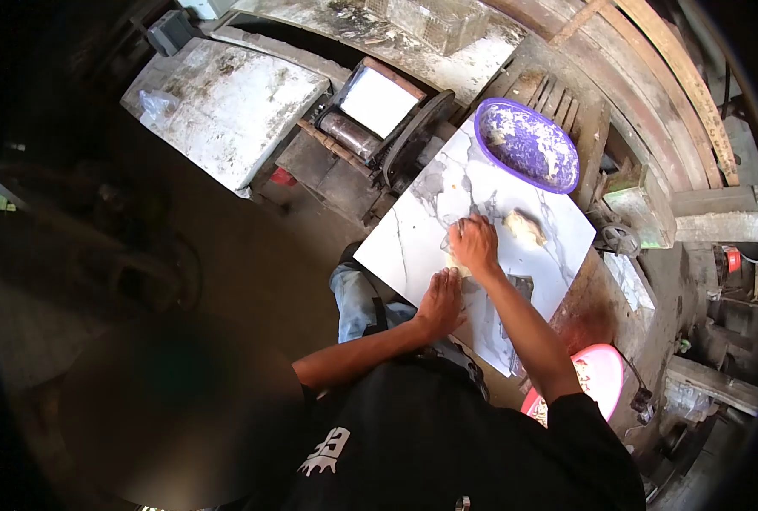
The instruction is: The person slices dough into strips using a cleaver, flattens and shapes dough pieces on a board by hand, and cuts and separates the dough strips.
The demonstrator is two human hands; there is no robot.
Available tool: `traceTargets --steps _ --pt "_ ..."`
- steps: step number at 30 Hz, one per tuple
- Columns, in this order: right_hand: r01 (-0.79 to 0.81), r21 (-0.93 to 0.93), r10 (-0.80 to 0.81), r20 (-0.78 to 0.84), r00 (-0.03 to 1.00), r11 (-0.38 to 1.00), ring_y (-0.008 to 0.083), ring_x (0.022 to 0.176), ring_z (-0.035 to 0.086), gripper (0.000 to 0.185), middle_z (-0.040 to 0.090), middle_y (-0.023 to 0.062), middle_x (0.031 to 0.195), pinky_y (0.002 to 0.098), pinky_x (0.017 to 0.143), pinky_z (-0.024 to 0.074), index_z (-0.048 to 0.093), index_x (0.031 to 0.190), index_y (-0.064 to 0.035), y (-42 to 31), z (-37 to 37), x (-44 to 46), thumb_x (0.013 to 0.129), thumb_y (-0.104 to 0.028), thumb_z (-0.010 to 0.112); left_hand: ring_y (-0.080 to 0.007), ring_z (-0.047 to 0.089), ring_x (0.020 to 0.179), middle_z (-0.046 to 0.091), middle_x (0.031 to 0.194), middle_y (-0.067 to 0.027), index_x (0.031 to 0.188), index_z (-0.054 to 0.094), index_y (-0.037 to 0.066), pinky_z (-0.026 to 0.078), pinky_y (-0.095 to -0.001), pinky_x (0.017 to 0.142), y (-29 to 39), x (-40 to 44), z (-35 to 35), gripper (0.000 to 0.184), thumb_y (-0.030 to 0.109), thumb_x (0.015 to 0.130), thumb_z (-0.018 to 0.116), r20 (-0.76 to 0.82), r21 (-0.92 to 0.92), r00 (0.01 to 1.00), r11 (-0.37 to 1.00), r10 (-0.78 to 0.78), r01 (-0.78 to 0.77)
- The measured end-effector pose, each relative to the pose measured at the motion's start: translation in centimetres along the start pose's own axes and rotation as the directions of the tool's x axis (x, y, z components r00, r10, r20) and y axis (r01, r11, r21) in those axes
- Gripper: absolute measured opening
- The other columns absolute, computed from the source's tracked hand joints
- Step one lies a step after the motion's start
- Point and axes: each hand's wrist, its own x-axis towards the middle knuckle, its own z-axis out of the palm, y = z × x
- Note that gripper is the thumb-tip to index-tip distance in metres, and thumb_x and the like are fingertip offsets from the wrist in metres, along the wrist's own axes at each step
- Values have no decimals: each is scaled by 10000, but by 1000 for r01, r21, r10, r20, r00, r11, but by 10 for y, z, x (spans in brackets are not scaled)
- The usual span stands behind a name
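Over the white marble-patterned board, my left hand (441, 302) has its fingers together, pressing on a pale piece of dough (456, 265). My right hand (476, 245) is closed just beyond it, with curled fingers at the dough's far end; a small greyish, see-through edge shows beside them, but I cannot tell what it is. To the right of that hand lies a separate pale lump of dough (525, 228). A flat grey metal blade or plate (517, 305) rests on the board, partly covered by my right forearm.
A purple basin (528, 145) with pale residue stands at the board's far corner. A pink basin (604, 379) is beside my right elbow. Beyond the board stands a roller machine (353, 132) with a large wheel. A whitish tabletop (234, 102) is at the far left.
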Motion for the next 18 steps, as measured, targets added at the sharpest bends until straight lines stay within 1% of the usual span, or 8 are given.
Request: traceTargets --steps 4,6,8,10,12,14,16,18 --pt "-48 -4 48 22 999 999 368 846 630 355 658 203 820 459 795 502 661 725 12 14 -5 25 869 -290 543 -382 418 1304 443 1391 -281 1342 422 -114 308 -458 1095 -11 22 -30 791 488 858 593 153 -77 988 997 21 -9" --pt "-47 -9 47 30 998 999 375 836 630 390 665 210 809 470 796 497 664 707 21 26 -1 39 887 -295 520 -371 460 1269 485 1360 -259 1339 441 -89 344 -459 1071 -15 34 -63 764 482 857 600 456 -197 880 980 130 -43" --pt "31 21 -31 34 999 999 366 839 628 380 664 190 811 474 793 492 675 692 6 29 -7 47 887 -287 530 -366 433 1297 457 1389 -256 1356 427 -76 327 -456 1084 -14 33 -56 771 485 856 599 402 -183 909 982 111 -40" --pt "-9 16 9 23 1000 1000 332 857 622 357 663 158 803 463 797 477 693 694 -25 24 -20 49 877 -301 560 -361 405 1326 429 1417 -252 1374 413 -63 309 -453 1098 -11 30 -33 779 488 856 598 345 -180 934 983 95 -34" --pt "33 -66 -38 -80 996 997 293 870 610 344 659 125 778 439 806 454 701 684 -49 25 -22 53 867 -317 587 -360 325 1385 348 1475 -255 1406 370 -52 257 -456 1132 -12 22 -11 810 487 850 608 -37 10 990 991 133 -133" --pt "-12 -85 10 -24 1000 996 262 934 590 320 670 98 851 431 839 424 720 762 -56 18 -21 46 864 -334 599 -360 288 1404 313 1495 -252 1416 350 -52 231 -461 1144 -13 18 4 827 487 847 614 -18 19 994 994 110 -110" --pt "6 -77 -21 -191 981 997 248 984 563 334 658 82 984 440 854 401 735 879 -62 3 -19 27 866 -365 592 -360 251 1424 277 1515 -250 1426 331 -53 205 -466 1156 -9 11 6 845 487 844 620 9 15 996 996 90 -90" --pt "-143 -74 150 90 985 987 310 1286 450 473 567 159 1297 484 1095 291 627 1222 -62 -13 -10 -1 912 -403 523 -385 280 1408 325 1489 -260 1423 333 -54 201 -482 1158 -6 2 2 841 485 847 624 91 -100 995 994 43 -33"
